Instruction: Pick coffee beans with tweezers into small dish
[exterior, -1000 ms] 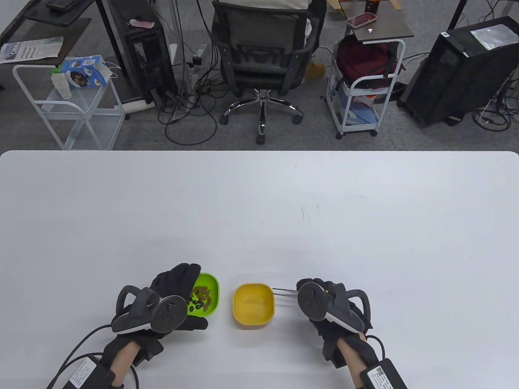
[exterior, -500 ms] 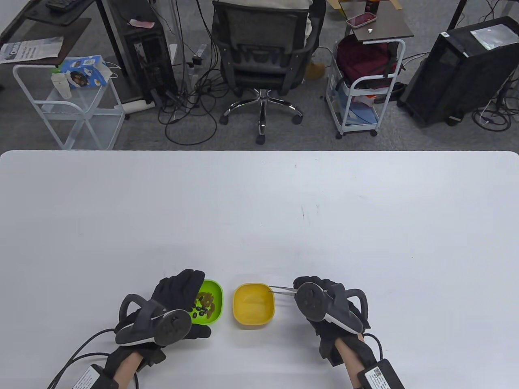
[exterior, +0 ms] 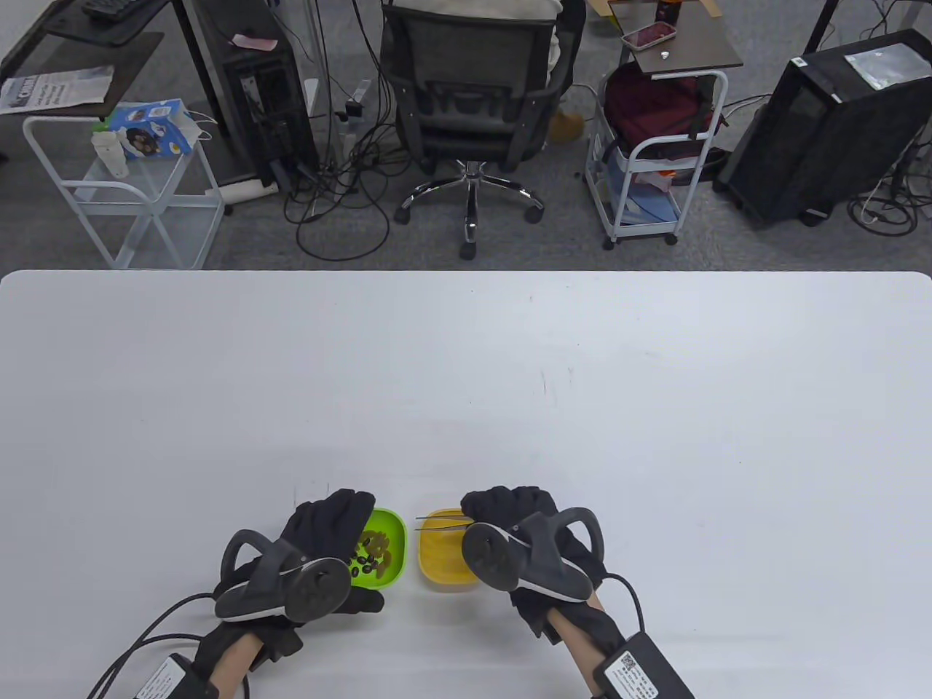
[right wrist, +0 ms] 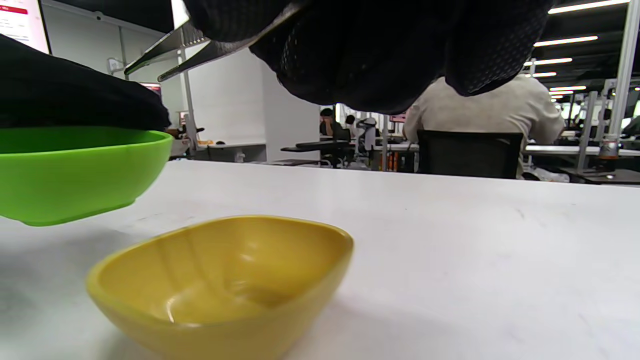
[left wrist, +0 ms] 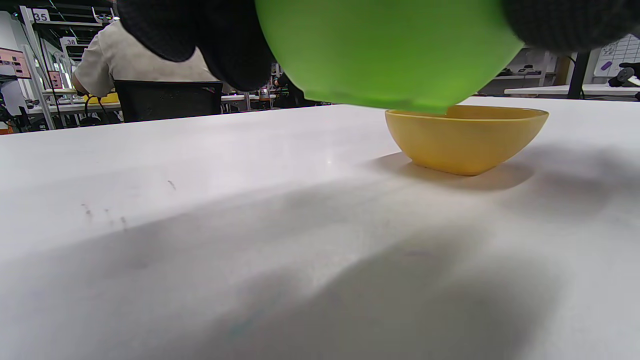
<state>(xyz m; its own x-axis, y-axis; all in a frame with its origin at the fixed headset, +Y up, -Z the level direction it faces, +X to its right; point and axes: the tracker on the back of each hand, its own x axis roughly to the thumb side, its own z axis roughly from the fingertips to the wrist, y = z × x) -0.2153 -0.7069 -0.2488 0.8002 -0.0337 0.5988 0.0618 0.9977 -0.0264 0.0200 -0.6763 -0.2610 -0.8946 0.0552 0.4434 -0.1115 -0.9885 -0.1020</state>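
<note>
The right hand (exterior: 513, 513) has slid left over the yellow dish (exterior: 440, 557), fingers pinching the tweezers (exterior: 443, 518), tips seemingly empty; the left hand (exterior: 324, 528) grips the raised green bowl (exterior: 386, 550) of coffee beans (exterior: 371, 550)

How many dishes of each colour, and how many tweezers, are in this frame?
Green dish, held off the table by the left hand: 1
Yellow dish, empty, on the table: 1
Tweezers, held by the right hand: 1
Total: 3
</note>
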